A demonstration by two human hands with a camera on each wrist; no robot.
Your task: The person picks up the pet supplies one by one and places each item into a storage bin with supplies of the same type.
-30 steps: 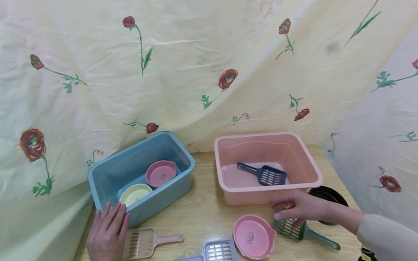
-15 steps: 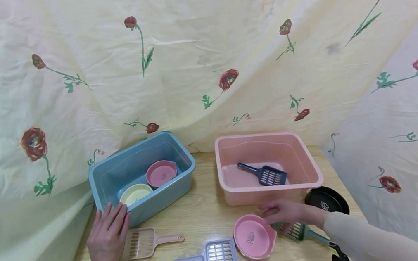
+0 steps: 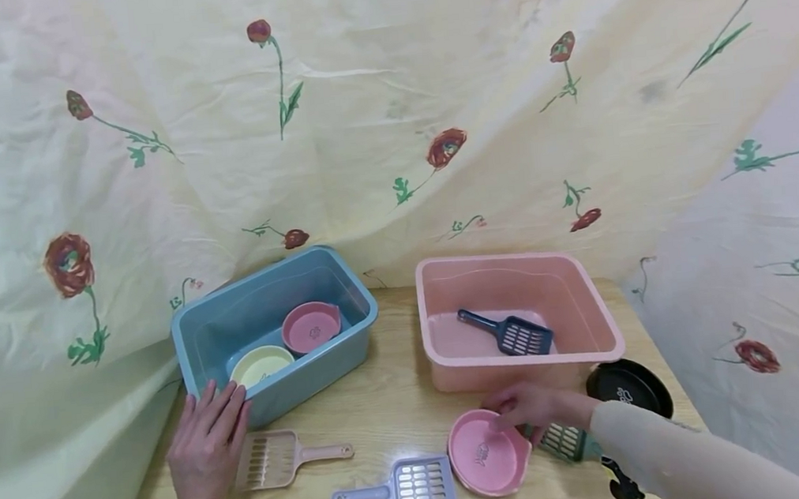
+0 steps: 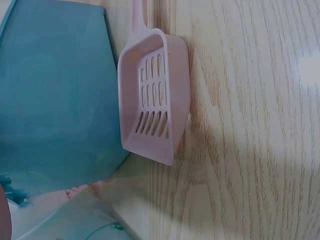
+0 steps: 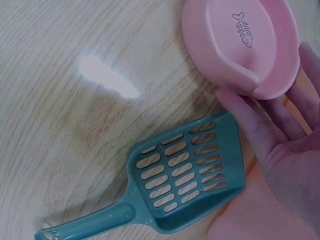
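In the head view my left hand [image 3: 204, 449] rests on the near-left rim of a blue bin [image 3: 325, 375], fingers lying straight over the edge. Beside it is a pale pink slotted litter scoop [image 3: 268, 461]. The right hand [image 3: 524, 413] is at the far rim of a pink bowl [image 3: 488, 464] with a fishbone print. In the right wrist view the fingers are spread and touch the bowl's outer wall [image 5: 215, 60]; some fingertips are hidden behind it. A green slotted scoop [image 5: 185, 170] lies under that hand.
A pink bin [image 3: 524, 364] holds a dark blue scoop [image 3: 510, 333]. Inside the blue bin sit a pink bowl [image 3: 311, 327] and a cream bowl [image 3: 261, 363]. A lavender scoop [image 3: 421, 492] lies in front, and a black bowl [image 3: 629, 386] stands at the right.
The right hand has moved left, from above the green scoop to the pink bowl's rim. My left hand stays on the blue bin. The head view has shifted slightly.
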